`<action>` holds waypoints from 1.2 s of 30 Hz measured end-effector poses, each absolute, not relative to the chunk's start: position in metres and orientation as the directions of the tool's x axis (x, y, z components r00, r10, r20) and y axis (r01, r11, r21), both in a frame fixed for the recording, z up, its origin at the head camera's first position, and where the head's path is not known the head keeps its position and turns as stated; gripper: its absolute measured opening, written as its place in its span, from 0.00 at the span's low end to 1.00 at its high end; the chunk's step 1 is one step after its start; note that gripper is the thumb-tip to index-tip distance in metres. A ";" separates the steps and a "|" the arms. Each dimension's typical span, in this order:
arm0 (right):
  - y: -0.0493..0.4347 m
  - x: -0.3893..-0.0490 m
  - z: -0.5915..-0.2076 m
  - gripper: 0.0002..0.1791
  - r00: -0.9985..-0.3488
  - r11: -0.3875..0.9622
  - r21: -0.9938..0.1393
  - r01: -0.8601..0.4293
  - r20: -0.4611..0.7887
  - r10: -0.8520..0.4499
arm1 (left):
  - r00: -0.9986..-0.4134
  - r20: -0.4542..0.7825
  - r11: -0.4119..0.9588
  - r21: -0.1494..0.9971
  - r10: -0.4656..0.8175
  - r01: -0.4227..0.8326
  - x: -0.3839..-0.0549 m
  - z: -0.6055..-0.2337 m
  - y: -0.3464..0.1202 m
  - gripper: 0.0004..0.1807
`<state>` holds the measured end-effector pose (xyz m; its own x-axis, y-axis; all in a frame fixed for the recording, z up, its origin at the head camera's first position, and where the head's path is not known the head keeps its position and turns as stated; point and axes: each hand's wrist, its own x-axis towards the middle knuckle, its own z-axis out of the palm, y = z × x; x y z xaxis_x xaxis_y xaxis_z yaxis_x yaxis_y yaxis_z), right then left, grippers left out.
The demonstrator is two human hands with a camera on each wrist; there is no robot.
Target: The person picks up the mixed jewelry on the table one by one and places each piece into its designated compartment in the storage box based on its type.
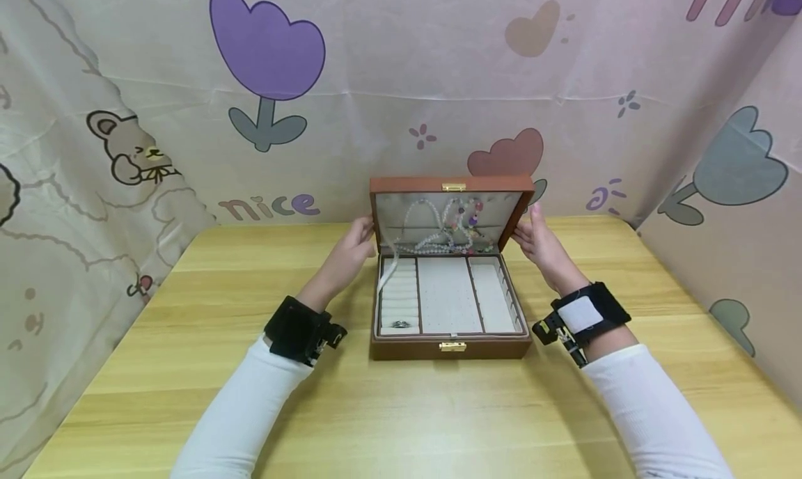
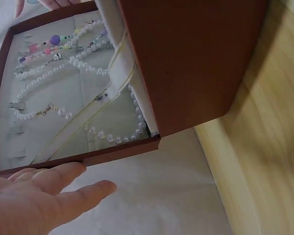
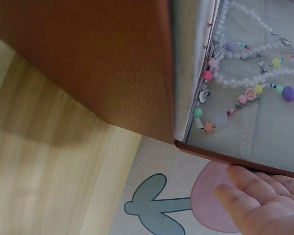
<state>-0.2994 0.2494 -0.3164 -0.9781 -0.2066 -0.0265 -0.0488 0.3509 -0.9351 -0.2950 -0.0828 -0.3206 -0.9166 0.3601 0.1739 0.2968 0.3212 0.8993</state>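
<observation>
Lid [image 1: 451,211] stands upright at 12 o'clock on the jewelry box [image 1: 451,347], which sits mid-table [image 1: 188,367], long axis running 9 to 3. Left hand [image 1: 351,253] at the lid's 9 o'clock edge, right hand [image 1: 539,246] at its 3 o'clock edge, both about equally close. Fingers straight & relaxed on both, tips resting at the lid's sides, no grip. Pearl necklaces [image 1: 432,232] hang inside the lid w/ coloured beads [image 3: 250,93]. Small ring [image 1: 401,324] lies in the tray's 7 o'clock corner.
</observation>
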 end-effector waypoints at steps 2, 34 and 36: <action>0.249 -0.298 -0.317 0.50 -0.979 0.348 -0.936 -0.057 -0.016 -0.203 | -0.913 0.184 0.318 0.897 0.364 0.308 -0.293 -0.321 -0.083 0.35; 0.246 -0.274 -0.333 0.47 -0.965 0.262 -0.949 -0.173 0.110 -0.238 | -0.870 0.277 0.295 0.862 0.408 0.413 -0.264 -0.341 -0.088 0.31; 0.246 -0.273 -0.335 0.47 -0.967 0.261 -0.951 -0.167 0.106 -0.233 | -0.869 0.282 0.291 0.862 0.408 0.416 -0.263 -0.342 -0.089 0.31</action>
